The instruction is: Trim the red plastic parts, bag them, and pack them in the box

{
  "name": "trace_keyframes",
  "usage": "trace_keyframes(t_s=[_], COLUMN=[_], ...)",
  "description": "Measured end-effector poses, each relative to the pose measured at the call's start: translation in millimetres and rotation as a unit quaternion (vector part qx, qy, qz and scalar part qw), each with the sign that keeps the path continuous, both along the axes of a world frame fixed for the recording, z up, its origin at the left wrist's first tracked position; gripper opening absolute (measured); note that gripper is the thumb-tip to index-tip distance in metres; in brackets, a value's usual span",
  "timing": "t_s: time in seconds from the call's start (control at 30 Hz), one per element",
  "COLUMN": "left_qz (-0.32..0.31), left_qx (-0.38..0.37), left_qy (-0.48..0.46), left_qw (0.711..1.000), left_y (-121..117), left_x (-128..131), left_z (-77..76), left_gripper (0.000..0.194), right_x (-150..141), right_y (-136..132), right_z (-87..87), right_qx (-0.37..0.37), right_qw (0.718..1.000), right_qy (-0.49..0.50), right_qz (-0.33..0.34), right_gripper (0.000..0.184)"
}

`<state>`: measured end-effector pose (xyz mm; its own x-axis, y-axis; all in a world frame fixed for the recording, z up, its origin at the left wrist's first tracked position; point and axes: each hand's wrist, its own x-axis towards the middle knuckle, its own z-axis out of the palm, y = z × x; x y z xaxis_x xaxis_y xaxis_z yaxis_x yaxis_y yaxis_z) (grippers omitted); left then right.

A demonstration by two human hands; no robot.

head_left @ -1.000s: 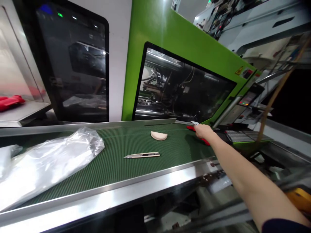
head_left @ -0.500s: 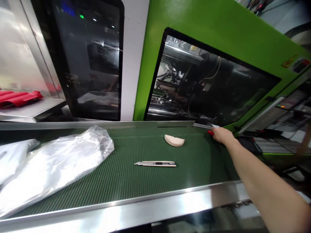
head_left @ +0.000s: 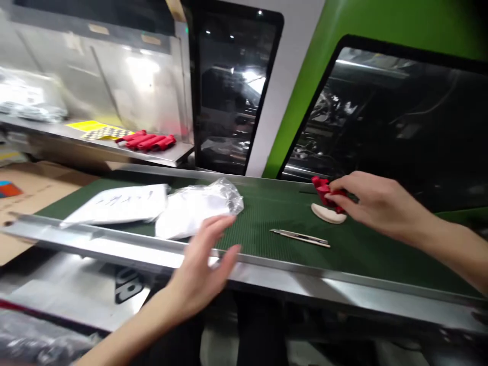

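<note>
My right hand (head_left: 375,203) pinches a red plastic part (head_left: 322,189) above the green conveyor belt (head_left: 255,223). Just below that part lies a pale half-round piece (head_left: 328,214). A utility knife (head_left: 300,238) with its blade out rests on the belt, pointing left. My left hand (head_left: 206,259) hangs over the metal front rail with fingers apart, holding nothing. Beyond its fingertips is a clear plastic bag (head_left: 198,203), and left of that a white bag with dark handwriting (head_left: 118,203).
Several red parts (head_left: 147,141) lie on a steel shelf (head_left: 168,154) at the back left, beside yellow sheets (head_left: 87,125). A cardboard sheet (head_left: 26,203) is at far left. The green machine (head_left: 297,107) with dark windows stands behind the belt, and the metal rail (head_left: 290,277) edges its front.
The view has swung left. My right hand has come back from the belt's far right with the red part, now over the pale piece. My left hand has entered view.
</note>
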<state>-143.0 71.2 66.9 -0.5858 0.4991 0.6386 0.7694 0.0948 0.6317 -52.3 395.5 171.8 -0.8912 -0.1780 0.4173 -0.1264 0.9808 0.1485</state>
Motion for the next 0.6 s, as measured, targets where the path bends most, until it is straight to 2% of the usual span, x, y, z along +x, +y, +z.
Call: trace_keyframes(t_s=[0.03, 0.07, 0.1, 0.13, 0.2, 0.27, 0.33, 0.43, 0.53, 0.6], left_qz=[-0.047, -0.13, -0.204, -0.261, -0.283, -0.238, -0.176, -0.109, -0.06, -0.023], left_qx=[0.014, 0.006, 0.013, 0.019, 0.014, 0.006, -0.021, -0.12, -0.227, -0.277], left_qy=[-0.039, -0.111, -0.176, -0.222, -0.252, -0.264, -0.285, -0.314, -0.297, -0.26], left_qw=[0.998, 0.985, 0.963, 0.939, 0.925, 0.935, 0.942, 0.936, 0.926, 0.925], left_y=[14.1, 31.0, 48.3, 63.7, 82.3, 82.7, 71.5, 55.4, 56.0, 62.8], left_x=[-5.1, -12.4, -20.9, -29.8, -46.2, -59.2, -69.1, -78.6, -81.9, -81.4], left_z=[4.5, 8.6, 11.8, 13.8, 12.2, 2.6, -12.4, -33.5, -42.2, -41.9], left_gripper=[0.049, 0.062, 0.069, 0.068, 0.055, 0.042, 0.035, 0.031, 0.033, 0.032], right_x=[-4.6, -8.8, -12.7, -16.5, -24.0, -31.5, -39.4, -53.9, -68.2, -72.5], right_y=[-26.7, -49.3, -67.1, -79.8, -91.2, -89.6, -83.0, -75.4, -75.4, -78.6], right_z=[-0.4, -1.5, -3.3, -6.1, -14.5, -27.4, -45.2, -77.6, -107.1, -119.1], right_qx=[-0.01, -0.017, -0.02, -0.019, -0.009, 0.015, 0.053, 0.115, 0.155, 0.164], right_qw=[0.999, 0.996, 0.993, 0.989, 0.985, 0.986, 0.986, 0.979, 0.968, 0.963], right_qy=[0.003, 0.006, 0.01, 0.015, 0.029, 0.036, 0.031, 0.001, -0.044, -0.065], right_qz=[0.044, 0.085, 0.119, 0.144, 0.168, 0.161, 0.155, 0.167, 0.194, 0.205], right_gripper=[0.016, 0.015, 0.014, 0.013, 0.013, 0.015, 0.018, 0.018, 0.009, 0.006])
